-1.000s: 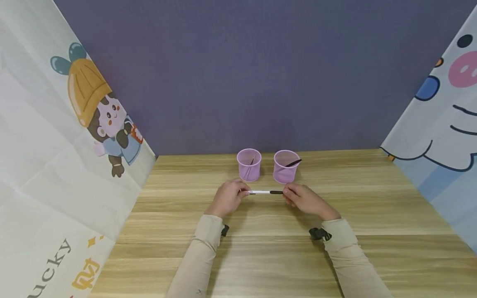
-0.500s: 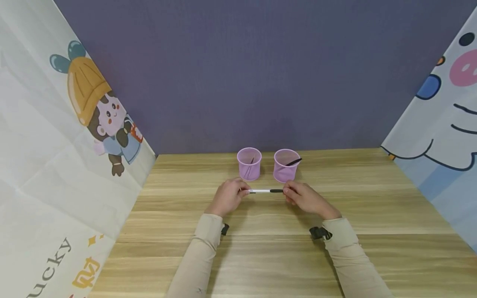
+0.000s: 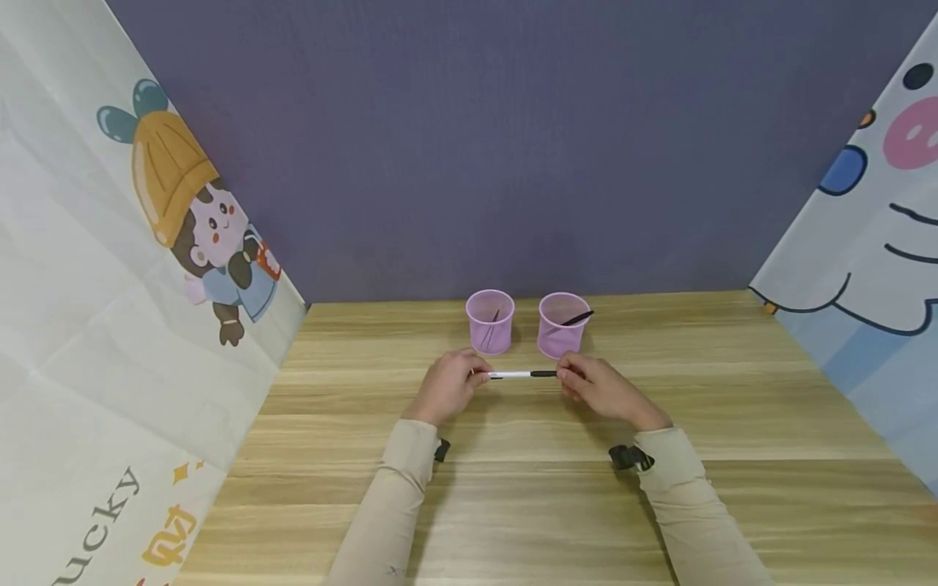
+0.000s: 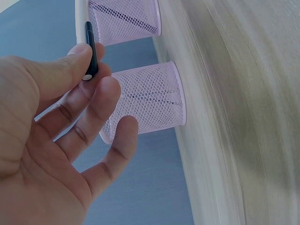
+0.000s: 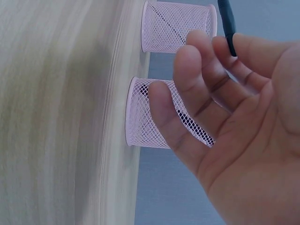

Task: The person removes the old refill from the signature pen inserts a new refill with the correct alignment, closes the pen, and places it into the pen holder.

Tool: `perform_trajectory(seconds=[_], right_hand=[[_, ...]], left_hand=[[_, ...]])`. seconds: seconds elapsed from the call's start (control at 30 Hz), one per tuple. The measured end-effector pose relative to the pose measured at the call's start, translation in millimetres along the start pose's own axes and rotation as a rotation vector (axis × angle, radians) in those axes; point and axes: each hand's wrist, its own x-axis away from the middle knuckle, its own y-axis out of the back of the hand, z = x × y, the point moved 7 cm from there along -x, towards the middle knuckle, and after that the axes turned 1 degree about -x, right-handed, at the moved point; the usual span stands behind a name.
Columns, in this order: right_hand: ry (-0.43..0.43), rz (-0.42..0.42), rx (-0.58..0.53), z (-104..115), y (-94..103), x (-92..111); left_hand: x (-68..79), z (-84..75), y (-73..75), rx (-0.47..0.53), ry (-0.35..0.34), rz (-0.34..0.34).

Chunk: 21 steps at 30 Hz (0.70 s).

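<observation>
A white pen point(image 3: 513, 374) with a black grip end lies level between the two hands, raised above the table. My left hand point(image 3: 449, 386) pinches its clip end between thumb and fingertips; the black clip point(image 4: 90, 51) shows in the left wrist view. At the other end, my right hand point(image 3: 602, 391) pinches the black part point(image 5: 227, 23) with thumb and forefinger, its remaining fingers loosely bent. Just beyond the hands stand two pink mesh pen holders, the left holder point(image 3: 479, 334) with thin dark sticks inside, the right holder point(image 3: 551, 340) with a black pen point(image 3: 578, 319) leaning out.
The wooden table point(image 3: 528, 513) runs back to a dark blue-grey wall panel point(image 3: 513, 146). White printed sheets flank it, a left sheet point(image 3: 81, 325) and a right sheet point(image 3: 828, 268). Both pen holders stand upright near the back edge.
Almost nothing differs. Both hands keep the pen in the same hold, and the view has shifted very slightly. The holders stay where they were.
</observation>
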Motion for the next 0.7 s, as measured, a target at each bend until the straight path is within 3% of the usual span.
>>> perform_trajectory(seconds=[0.7], right_hand=[[0.005, 0.002, -0.025, -3.4, 0.5, -0.8]], left_hand=[[0.0, -0.1, 1.2, 0.020, -0.001, 0.000]])
